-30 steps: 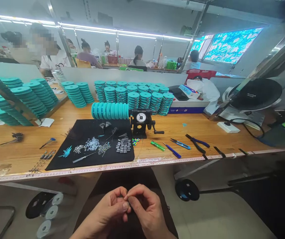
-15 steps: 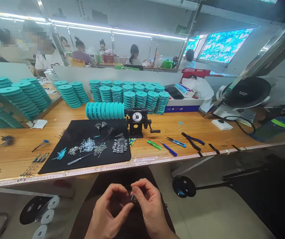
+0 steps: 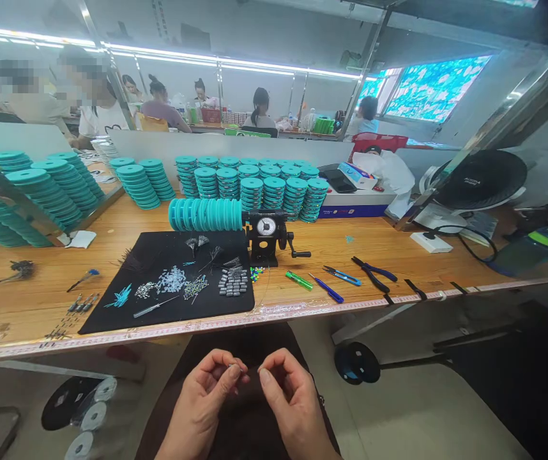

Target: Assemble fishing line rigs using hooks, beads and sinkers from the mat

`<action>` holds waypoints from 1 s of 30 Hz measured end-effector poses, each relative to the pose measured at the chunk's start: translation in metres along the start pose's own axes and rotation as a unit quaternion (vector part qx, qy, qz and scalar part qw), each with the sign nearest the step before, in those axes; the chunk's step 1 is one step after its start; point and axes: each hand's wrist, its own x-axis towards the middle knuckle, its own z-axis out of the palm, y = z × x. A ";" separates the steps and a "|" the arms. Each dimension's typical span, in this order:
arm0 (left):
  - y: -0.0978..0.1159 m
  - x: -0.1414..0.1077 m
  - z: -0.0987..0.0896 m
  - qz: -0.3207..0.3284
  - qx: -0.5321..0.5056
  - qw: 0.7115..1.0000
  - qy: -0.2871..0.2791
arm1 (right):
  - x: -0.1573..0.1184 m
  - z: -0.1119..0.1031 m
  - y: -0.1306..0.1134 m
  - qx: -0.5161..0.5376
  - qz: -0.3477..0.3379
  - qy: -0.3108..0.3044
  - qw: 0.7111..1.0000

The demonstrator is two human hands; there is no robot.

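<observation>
Thumb and fingers are pinched together on my left hand [image 3: 207,396], which is over my lap below the table edge; whatever sits at its fingertips is too small to name. Just to the right, my right hand [image 3: 290,399] also has thumb and index finger pressed together, its hold too tiny to make out. A small gap separates the two hands. Beyond them lies a black mat [image 3: 121,275] with pale blue beads [image 3: 170,280], grey cylinders [image 3: 234,282], thin turquoise pieces [image 3: 121,296] and a metal-tipped tool [image 3: 156,306].
A black winding machine [image 3: 265,236] with a crank carries turquoise spools [image 3: 207,214]. Stacked spools [image 3: 251,191] stand behind it. Right of the mat are a green tool [image 3: 299,280], a blue screwdriver [image 3: 326,289] and pliers [image 3: 373,273]. People sit in the background.
My left thumb has closed against its fingers, where before the hand was curved open. The hands are now apart, and the small blue piece seen at the right fingertips no longer shows.
</observation>
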 end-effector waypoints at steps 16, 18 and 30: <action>-0.008 0.001 0.005 -0.091 -0.122 0.988 0.019 | -0.005 -0.002 0.006 -0.356 -0.296 0.071 0.884; -0.009 0.001 0.005 -0.082 -0.115 0.990 0.018 | -0.003 -0.002 0.006 -0.352 -0.308 0.072 0.881; -0.007 -0.003 0.006 -0.035 -0.050 0.998 0.009 | -0.004 -0.002 0.005 -0.383 -0.247 0.031 0.890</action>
